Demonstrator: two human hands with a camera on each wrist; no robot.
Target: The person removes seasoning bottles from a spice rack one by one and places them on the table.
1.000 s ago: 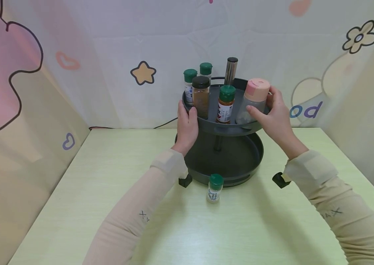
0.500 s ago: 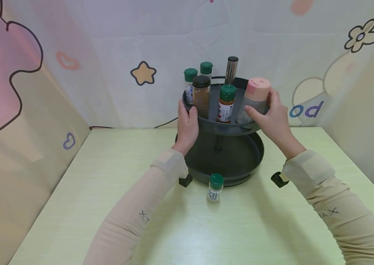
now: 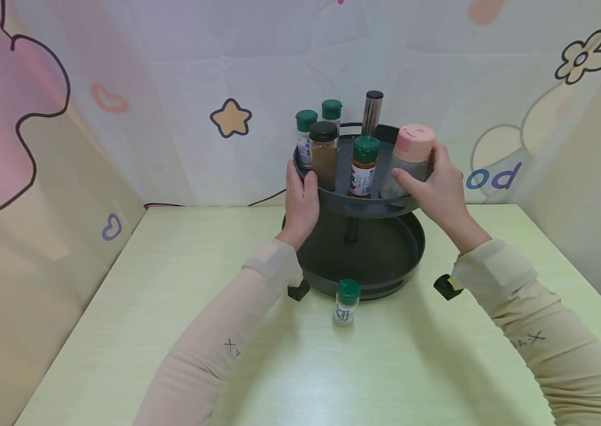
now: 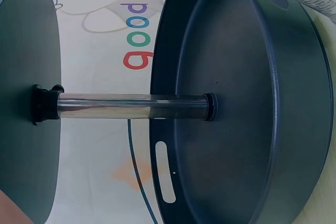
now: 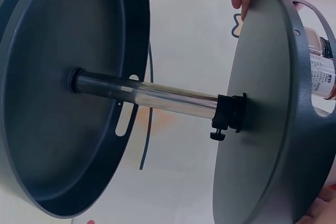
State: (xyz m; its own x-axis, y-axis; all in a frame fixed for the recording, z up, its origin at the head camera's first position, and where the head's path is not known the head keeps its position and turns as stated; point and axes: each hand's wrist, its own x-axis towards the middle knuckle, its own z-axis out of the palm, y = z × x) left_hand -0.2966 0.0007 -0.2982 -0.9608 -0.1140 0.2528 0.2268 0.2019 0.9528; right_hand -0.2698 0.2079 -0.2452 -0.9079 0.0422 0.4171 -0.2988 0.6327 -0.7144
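Note:
A dark two-tier round rack stands at the back of the table. My left hand (image 3: 302, 201) holds the left rim of its upper tray (image 3: 359, 208). At the right rim, my right hand (image 3: 441, 192) grips a clear jar with a pink lid (image 3: 414, 145) that stands on that tray, thumb across its front. Also on the tray are an orange-red spice bottle with a green lid (image 3: 362, 168), a brown spice jar with a black lid (image 3: 323, 155) and two green-lidded bottles, one of them (image 3: 304, 136) farthest left. In the right wrist view, a black clamp collar (image 5: 227, 114) sits beneath the upper tray.
The lower tray (image 3: 356, 260) shows bare inside, with a metal post (image 4: 131, 106) rising from its middle. One small green-lidded bottle (image 3: 345, 305) stands on the table (image 3: 173, 296) before the rack. Behind hangs a patterned curtain (image 3: 173, 118), with a dark cable (image 3: 265, 198) along its foot.
My right forearm has shifted slightly left. Both hands keep their places, and the bottles and rack look unmoved apart from a slight camera drift.

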